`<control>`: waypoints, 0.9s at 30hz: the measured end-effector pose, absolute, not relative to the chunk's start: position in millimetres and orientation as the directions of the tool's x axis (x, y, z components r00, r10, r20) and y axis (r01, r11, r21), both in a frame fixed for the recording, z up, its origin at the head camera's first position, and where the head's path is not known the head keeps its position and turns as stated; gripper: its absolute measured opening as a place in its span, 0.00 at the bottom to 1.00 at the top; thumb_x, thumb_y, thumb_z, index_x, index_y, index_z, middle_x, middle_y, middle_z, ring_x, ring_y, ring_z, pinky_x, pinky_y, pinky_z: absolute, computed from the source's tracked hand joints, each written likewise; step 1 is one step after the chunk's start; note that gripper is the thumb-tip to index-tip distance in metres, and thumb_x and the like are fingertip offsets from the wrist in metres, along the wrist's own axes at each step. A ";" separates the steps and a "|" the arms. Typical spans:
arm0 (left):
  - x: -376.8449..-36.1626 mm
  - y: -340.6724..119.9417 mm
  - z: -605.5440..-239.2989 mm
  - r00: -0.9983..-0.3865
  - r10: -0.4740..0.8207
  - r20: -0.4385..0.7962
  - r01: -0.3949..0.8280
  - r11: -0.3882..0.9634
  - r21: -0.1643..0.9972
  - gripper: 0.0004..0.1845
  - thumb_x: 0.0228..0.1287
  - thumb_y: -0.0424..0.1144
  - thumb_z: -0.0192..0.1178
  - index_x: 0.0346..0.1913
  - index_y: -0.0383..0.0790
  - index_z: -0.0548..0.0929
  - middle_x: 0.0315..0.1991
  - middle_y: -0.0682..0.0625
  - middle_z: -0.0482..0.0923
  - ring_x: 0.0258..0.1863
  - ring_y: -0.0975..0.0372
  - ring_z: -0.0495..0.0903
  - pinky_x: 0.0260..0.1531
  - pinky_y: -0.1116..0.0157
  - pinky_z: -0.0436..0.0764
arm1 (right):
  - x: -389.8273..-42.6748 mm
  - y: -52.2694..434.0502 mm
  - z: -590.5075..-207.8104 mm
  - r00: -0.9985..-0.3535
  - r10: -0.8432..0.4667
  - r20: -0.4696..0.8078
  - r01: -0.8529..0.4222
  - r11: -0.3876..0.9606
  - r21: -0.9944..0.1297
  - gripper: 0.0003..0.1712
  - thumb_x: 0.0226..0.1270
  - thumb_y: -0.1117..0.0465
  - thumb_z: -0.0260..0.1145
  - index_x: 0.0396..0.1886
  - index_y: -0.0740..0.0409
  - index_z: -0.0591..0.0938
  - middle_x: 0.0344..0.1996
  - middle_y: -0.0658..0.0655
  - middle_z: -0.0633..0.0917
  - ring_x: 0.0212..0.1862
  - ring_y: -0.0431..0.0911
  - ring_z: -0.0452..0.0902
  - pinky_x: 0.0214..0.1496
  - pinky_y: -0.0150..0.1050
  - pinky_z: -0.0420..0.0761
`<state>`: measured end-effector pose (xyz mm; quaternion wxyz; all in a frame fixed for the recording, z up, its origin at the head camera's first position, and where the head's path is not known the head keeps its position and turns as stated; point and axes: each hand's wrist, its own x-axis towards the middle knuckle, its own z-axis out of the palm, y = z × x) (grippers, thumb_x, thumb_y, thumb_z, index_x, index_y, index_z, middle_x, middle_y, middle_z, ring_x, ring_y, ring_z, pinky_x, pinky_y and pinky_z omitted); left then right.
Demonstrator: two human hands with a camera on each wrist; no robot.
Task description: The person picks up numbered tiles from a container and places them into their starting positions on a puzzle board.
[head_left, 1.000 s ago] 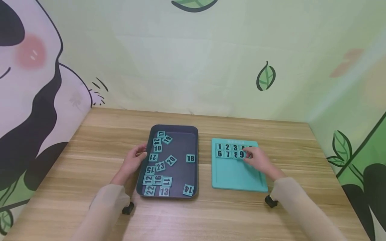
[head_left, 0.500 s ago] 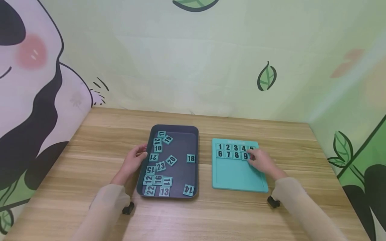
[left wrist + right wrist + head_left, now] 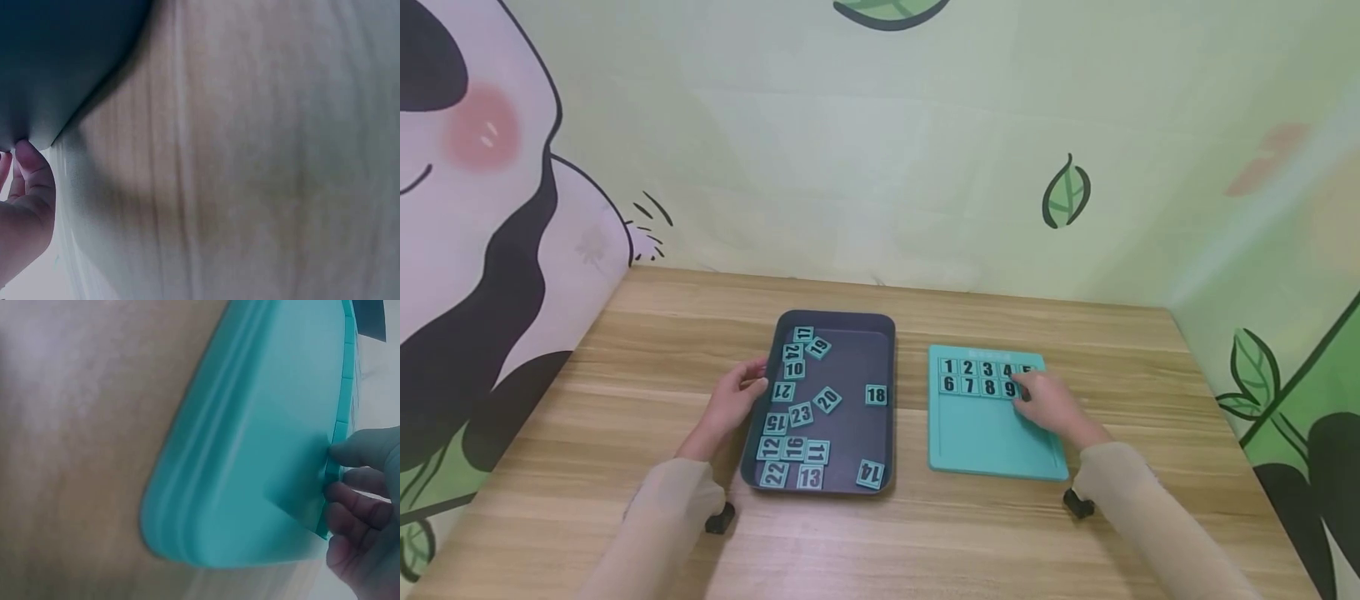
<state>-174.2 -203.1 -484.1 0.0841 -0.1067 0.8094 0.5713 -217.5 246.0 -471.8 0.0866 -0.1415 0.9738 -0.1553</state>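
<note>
My left hand point(image 3: 733, 404) rests at the left side of a dark tray point(image 3: 853, 354), its thumb against the outer wall in the left wrist view. Number tiles lie loose in the tray, among them 18 point(image 3: 876, 395), 10 point(image 3: 793, 369) and 14 point(image 3: 870, 474). To the right is a turquoise board point(image 3: 973, 437) with tiles 1 to 5 along its top and 6 to 9 beneath. My right hand point(image 3: 1052, 404) holds number tile 9 point(image 3: 1010, 388) by its edge at the end of the second row, covering part of 5 and 9.
The tray and board stand side by side on a wooden table point(image 3: 880, 550), with a narrow strip between them. A wall point(image 3: 880, 167) with printed leaves and a panda rises behind the table. A black wrist device point(image 3: 1078, 503) hangs under the right sleeve.
Tile 9 has shifted slightly right, away from 8, with my right hand moving along; tiles 4 and part of 5 have come into view. My left hand and the tray stay put.
</note>
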 end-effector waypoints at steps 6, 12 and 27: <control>-174.4 -203.1 -484.6 -0.964 -0.075 -0.254 -0.264 0.322 0.909 0.23 0.67 0.38 0.42 0.64 0.42 0.59 0.62 0.42 0.61 0.63 0.49 0.59 0.61 0.52 0.62 | -220.0 245.3 -462.0 -0.938 -0.309 -0.159 -0.232 0.897 -0.377 0.27 0.54 0.61 0.61 0.55 0.67 0.71 0.29 0.57 0.76 0.27 0.44 0.67 0.24 0.31 0.69; -175.2 -203.3 -485.4 -0.963 -0.084 -0.257 -0.270 0.316 0.909 0.23 0.67 0.38 0.42 0.64 0.42 0.59 0.62 0.42 0.61 0.63 0.49 0.59 0.61 0.52 0.62 | -223.9 234.7 -446.9 -0.933 -0.347 -0.094 -0.279 0.863 -0.422 0.24 0.55 0.61 0.61 0.53 0.65 0.73 0.32 0.59 0.78 0.29 0.45 0.70 0.27 0.33 0.72; -175.7 -204.0 -485.6 -0.964 -0.078 -0.255 -0.266 0.301 0.916 0.22 0.67 0.38 0.43 0.64 0.43 0.60 0.61 0.43 0.62 0.62 0.50 0.60 0.61 0.53 0.62 | -228.4 177.6 -421.4 -0.865 -0.499 -0.053 -0.416 0.772 -0.481 0.20 0.57 0.60 0.60 0.50 0.61 0.76 0.36 0.57 0.80 0.33 0.44 0.71 0.30 0.33 0.73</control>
